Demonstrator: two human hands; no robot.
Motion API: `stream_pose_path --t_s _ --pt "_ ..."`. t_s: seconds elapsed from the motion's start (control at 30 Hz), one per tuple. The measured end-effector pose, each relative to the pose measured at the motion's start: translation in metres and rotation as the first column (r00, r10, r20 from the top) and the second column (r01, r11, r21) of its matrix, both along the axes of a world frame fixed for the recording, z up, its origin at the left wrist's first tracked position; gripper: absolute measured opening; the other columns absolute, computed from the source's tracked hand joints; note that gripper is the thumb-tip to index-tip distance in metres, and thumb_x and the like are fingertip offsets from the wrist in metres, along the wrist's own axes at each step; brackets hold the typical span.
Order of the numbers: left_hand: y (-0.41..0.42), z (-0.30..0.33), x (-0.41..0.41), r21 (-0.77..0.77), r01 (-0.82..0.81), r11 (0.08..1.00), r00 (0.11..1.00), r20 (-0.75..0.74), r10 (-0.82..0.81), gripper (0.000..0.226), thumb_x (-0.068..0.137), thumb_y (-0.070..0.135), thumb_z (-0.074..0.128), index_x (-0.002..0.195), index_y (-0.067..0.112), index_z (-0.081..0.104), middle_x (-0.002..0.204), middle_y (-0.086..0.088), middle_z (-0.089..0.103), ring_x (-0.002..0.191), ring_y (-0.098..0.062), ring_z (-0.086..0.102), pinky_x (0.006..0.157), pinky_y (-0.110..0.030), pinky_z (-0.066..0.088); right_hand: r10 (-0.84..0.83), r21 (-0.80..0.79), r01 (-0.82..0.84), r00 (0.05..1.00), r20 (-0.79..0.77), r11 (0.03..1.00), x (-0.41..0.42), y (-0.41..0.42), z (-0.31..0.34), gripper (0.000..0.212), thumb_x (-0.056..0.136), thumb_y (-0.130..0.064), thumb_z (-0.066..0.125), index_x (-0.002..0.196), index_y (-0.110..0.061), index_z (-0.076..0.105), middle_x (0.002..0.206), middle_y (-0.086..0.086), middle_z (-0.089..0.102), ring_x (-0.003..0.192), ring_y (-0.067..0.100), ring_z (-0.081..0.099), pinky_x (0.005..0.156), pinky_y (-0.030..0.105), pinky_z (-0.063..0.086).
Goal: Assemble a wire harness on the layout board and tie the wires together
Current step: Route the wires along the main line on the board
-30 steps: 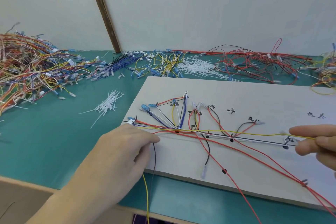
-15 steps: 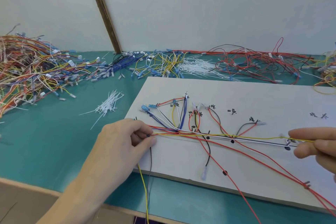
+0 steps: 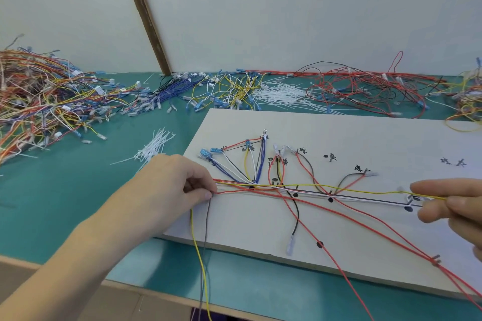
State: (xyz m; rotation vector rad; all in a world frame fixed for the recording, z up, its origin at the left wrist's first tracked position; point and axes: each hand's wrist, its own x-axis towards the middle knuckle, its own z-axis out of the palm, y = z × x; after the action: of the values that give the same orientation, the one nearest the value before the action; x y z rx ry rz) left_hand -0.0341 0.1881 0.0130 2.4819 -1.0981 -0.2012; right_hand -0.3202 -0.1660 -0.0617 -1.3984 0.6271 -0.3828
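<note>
A pale layout board [image 3: 339, 135] lies on the green table, marked with black dots and handwritten labels. Red, blue, white, yellow and black wires [image 3: 260, 164] fan out from pegs and run along its middle line. My left hand [image 3: 169, 185] pinches the wire bundle at the board's left end, fingers curled round it; a yellow and a grey wire hang from it over the table edge. My right hand [image 3: 453, 206] pinches a yellow wire [image 3: 339, 187] at the right, stretched taut across the board between both hands.
A small heap of white cable ties [image 3: 154, 148] lies left of the board. More ties [image 3: 284, 96] and tangled wire piles, multicoloured [image 3: 39, 101], blue and yellow [image 3: 208, 88], red [image 3: 365, 88], line the back by the wall. The table's front edge [image 3: 156, 292] is near.
My left hand has slid right along the board's left end and curled its fingers round the bundle. The yellow wire is pulled tauter between both hands.
</note>
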Motion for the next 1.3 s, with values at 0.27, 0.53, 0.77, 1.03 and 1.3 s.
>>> stream_pose_path --t_s 0.27,0.53,0.77,1.03,1.3 --pt "-0.008 0.012 0.009 0.095 0.12 0.988 0.991 0.053 -0.126 0.016 0.084 0.02 0.082 0.081 0.035 0.079 0.075 0.031 0.067 0.079 0.006 0.064 0.067 -0.007 0.046 0.014 0.002 -0.014 1.0 0.027 1.0 0.002 0.0 -0.002 0.055 0.068 -0.036 0.07 0.12 -0.019 0.076 0.095 0.026 0.071 0.053 0.027 0.009 0.059 0.029 0.02" --pt "0.002 0.009 0.004 0.11 0.161 0.981 0.977 0.125 -0.175 0.017 0.091 0.021 0.073 0.092 0.036 0.081 0.085 0.02 0.067 0.08 0.003 0.061 0.075 -0.011 0.044 0.002 -0.012 -0.001 0.999 0.038 1.0 0.002 0.0 -0.005 0.05 0.077 -0.029 0.063 0.124 -0.018 0.074 0.098 0.027 0.071 0.052 0.024 0.011 0.057 0.027 0.022" --pt "0.003 0.01 0.001 0.177 0.247 0.953 0.921 0.263 -0.287 0.016 0.096 0.027 0.064 0.101 0.037 0.074 0.104 0.021 0.06 0.099 -0.003 0.057 0.088 -0.032 0.051 0.001 0.007 -0.001 0.999 0.047 1.0 0.004 0.001 -0.005 0.049 0.076 -0.029 0.062 0.122 -0.018 0.075 0.095 0.025 0.071 0.052 0.025 0.01 0.057 0.029 0.022" --pt "0.006 0.003 0.004 0.031 0.233 0.972 0.957 0.171 -0.235 0.016 0.094 0.022 0.074 0.102 0.034 0.08 0.096 0.023 0.063 0.093 0.003 0.055 0.09 -0.026 0.046 0.01 -0.007 -0.01 0.999 0.039 1.0 0.005 0.006 -0.003 0.045 0.08 -0.023 0.058 0.122 -0.017 0.075 0.094 0.027 0.07 0.052 0.023 0.011 0.057 0.025 0.022" --pt "-0.002 0.009 0.016 0.115 0.194 0.974 0.98 0.018 -0.198 0.017 0.091 0.02 0.078 0.093 0.036 0.08 0.088 0.023 0.07 0.089 0.005 0.062 0.076 -0.006 0.043 0.007 0.011 -0.007 0.999 0.035 1.0 0.007 0.003 -0.002 0.044 0.081 -0.022 0.054 0.118 -0.016 0.077 0.089 0.025 0.07 0.052 0.025 0.009 0.054 0.029 0.022"
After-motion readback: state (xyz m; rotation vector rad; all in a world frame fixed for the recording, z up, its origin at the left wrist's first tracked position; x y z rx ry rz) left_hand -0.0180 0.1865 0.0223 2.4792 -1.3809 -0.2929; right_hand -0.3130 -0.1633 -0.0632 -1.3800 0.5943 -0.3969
